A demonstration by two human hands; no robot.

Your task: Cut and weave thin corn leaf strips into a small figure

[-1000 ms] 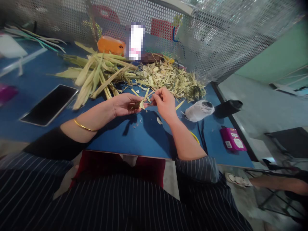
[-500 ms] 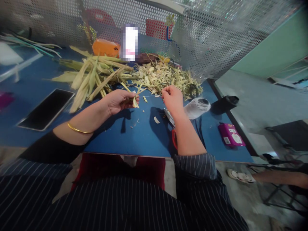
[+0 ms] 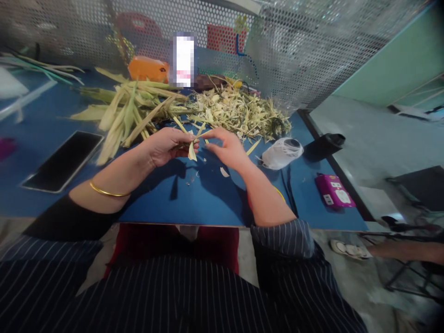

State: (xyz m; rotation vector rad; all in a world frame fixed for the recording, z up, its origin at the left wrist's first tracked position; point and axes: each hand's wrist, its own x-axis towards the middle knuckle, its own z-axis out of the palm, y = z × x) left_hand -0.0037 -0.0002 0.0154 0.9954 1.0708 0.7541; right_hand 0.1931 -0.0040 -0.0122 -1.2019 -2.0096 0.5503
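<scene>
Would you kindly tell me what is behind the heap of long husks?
Behind the long husks, an orange pack shows, its lower edge partly covered by them; farther back stands a perforated screen. Whatever lies low behind the husks is hidden.

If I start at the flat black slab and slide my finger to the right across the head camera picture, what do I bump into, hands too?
Flat black slab → left hand → right hand → white wrapped bundle → purple packet.

Small pale yellow-green husk piece (image 3: 191, 147), pinched in the left hand (image 3: 167, 147), narrow strips (image 3: 201, 128) splaying upward, 1 broader curled flap (image 3: 192, 153) hanging below, just beside the right hand (image 3: 228, 148)
</scene>
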